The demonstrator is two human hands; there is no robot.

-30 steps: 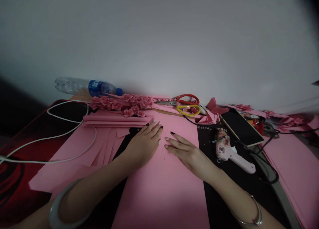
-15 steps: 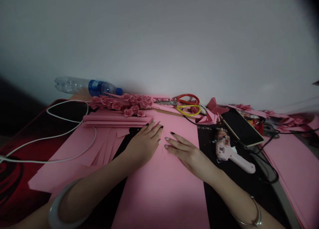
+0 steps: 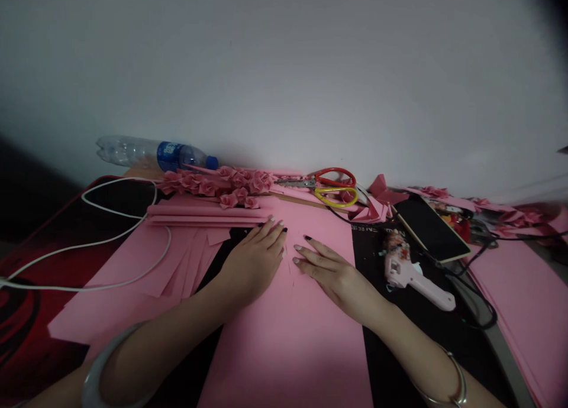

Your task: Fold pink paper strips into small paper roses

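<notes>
A large pink paper sheet point(image 3: 293, 331) lies flat on the dark table in front of me. My left hand point(image 3: 255, 257) rests flat on its left part with fingers stretched out, dark nails showing. My right hand point(image 3: 331, 272) lies flat beside it, fingers extended toward the left hand, almost touching it. Neither hand holds anything. A white bangle circles my left wrist and a thin metal bangle my right.
Cut pink strips point(image 3: 186, 251) and folded pink sheets lie to the left, paper roses point(image 3: 222, 186) behind them. A water bottle point(image 3: 153, 154) lies by the wall. Scissors point(image 3: 331, 186), a phone point(image 3: 430, 227), a pink glue gun point(image 3: 412, 275) and a white cable point(image 3: 110, 230) surround the sheet.
Both hands stay flat on the pink sheet; my left hand has shifted very slightly to the left. Nothing else has moved.
</notes>
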